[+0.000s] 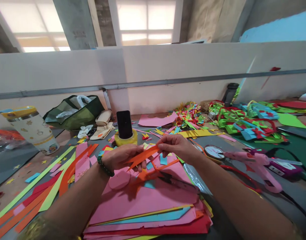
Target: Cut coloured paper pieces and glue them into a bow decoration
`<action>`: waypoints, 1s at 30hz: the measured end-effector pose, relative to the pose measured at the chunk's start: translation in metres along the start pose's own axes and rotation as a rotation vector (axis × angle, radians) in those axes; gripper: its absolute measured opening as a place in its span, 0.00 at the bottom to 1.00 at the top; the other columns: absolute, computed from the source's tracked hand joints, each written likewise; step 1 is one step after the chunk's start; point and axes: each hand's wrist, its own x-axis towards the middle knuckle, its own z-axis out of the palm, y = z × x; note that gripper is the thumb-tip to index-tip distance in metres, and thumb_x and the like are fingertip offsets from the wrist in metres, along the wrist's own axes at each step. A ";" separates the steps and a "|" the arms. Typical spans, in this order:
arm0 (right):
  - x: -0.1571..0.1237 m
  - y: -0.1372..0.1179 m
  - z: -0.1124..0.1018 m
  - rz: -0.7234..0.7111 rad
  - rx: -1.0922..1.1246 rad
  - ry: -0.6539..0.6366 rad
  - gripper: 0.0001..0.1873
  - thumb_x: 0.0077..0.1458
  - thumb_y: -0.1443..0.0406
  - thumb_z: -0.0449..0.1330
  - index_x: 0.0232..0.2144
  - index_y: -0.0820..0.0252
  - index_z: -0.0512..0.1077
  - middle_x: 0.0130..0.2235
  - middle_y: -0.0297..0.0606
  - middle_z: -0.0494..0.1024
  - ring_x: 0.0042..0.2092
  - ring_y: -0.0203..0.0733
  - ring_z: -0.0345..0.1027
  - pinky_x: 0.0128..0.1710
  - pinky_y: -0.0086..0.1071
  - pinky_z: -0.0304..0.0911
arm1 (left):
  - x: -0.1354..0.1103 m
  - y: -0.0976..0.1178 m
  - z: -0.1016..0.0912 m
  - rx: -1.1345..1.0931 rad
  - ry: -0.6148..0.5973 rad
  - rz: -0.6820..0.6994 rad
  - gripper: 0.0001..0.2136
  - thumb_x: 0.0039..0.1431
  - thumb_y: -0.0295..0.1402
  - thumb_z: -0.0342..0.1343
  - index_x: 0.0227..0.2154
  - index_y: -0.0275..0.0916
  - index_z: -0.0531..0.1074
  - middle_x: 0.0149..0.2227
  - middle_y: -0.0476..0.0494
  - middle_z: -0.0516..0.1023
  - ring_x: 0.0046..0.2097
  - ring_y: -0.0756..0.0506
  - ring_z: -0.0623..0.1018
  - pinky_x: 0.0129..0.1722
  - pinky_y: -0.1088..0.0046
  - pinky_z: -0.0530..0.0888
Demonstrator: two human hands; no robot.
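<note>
Your left hand and your right hand both pinch an orange paper strip with their fingers. The strip is up over a big pile of colored paper. Scissors lie on the pile. A black phone stands by some yellow tape. A pink glue gun is to your right.

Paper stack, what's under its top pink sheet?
At the near side, below the top sheet, edges of yellow, blue, pink and red paper show. The rest is covered, so their full shapes and anything between them can't be seen.
</note>
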 end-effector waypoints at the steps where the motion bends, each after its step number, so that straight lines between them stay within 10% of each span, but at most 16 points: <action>1: 0.000 0.000 0.000 0.000 -0.005 0.001 0.17 0.42 0.56 0.67 0.27 0.64 0.74 0.22 0.32 0.75 0.22 0.30 0.69 0.23 0.24 0.63 | 0.000 0.000 0.001 0.004 -0.003 0.003 0.18 0.59 0.42 0.50 0.35 0.29 0.74 0.23 0.43 0.76 0.21 0.51 0.74 0.22 0.79 0.69; 30: -0.003 0.002 0.015 -0.008 -0.039 0.093 0.15 0.40 0.57 0.68 0.25 0.64 0.72 0.18 0.30 0.73 0.20 0.32 0.68 0.20 0.25 0.63 | 0.009 -0.011 0.033 0.243 0.199 0.146 0.21 0.50 0.49 0.58 0.27 0.31 0.73 0.25 0.40 0.79 0.25 0.48 0.78 0.26 0.76 0.70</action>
